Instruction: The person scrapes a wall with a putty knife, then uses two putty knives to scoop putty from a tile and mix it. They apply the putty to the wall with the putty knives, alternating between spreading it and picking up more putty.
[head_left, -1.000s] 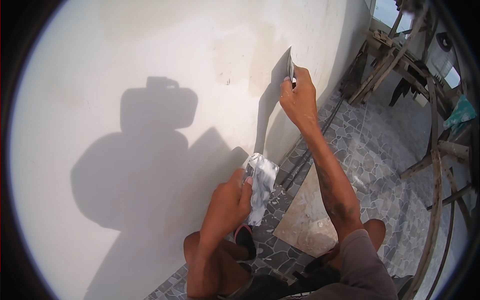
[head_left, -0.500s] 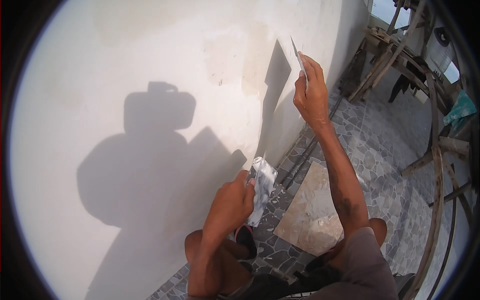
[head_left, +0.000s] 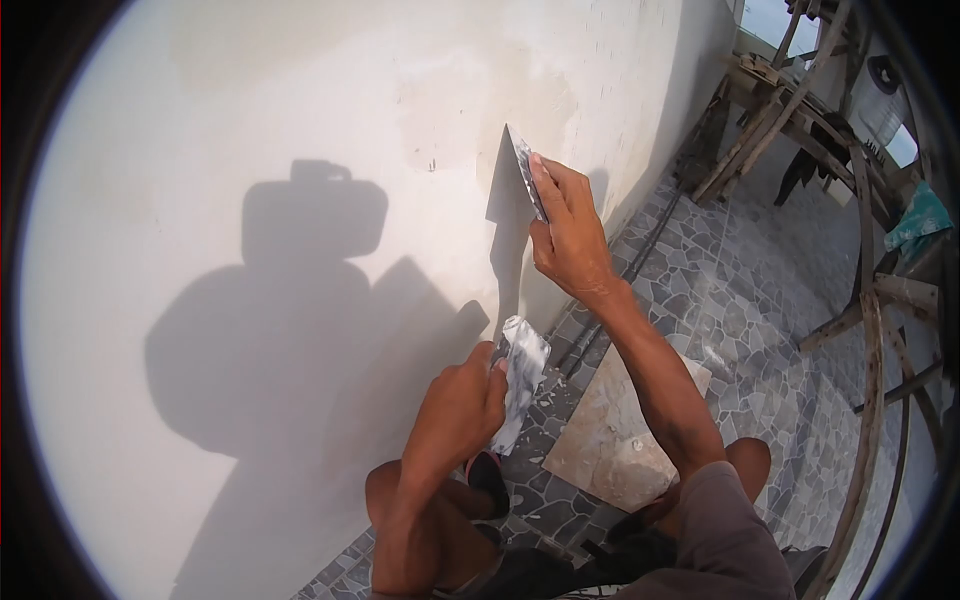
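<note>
In the head view my right hand [head_left: 575,230] grips a putty knife [head_left: 524,170], its thin blade edge close to or touching the pale wall [head_left: 340,90]. Damp-looking patches [head_left: 535,88] show on the wall just above that blade. Lower down, my left hand [head_left: 455,405] is closed around a second putty knife with white putty [head_left: 522,375] spread over its broad blade. Its handle is mostly hidden inside my fingers. My shadow and the shadow of the right-hand knife fall across the wall.
A square tile [head_left: 610,435] with dried smears lies on the stone-patterned floor [head_left: 700,250] by my feet. Wooden scaffolding or trestles [head_left: 870,330] stand on the right, with a teal cloth or bag [head_left: 920,215] on them. Putty crumbs dot the floor near the wall.
My right hand has moved down and left with its putty knife, bringing the blade nearer the wall. The left hand and its knife have hardly moved.
</note>
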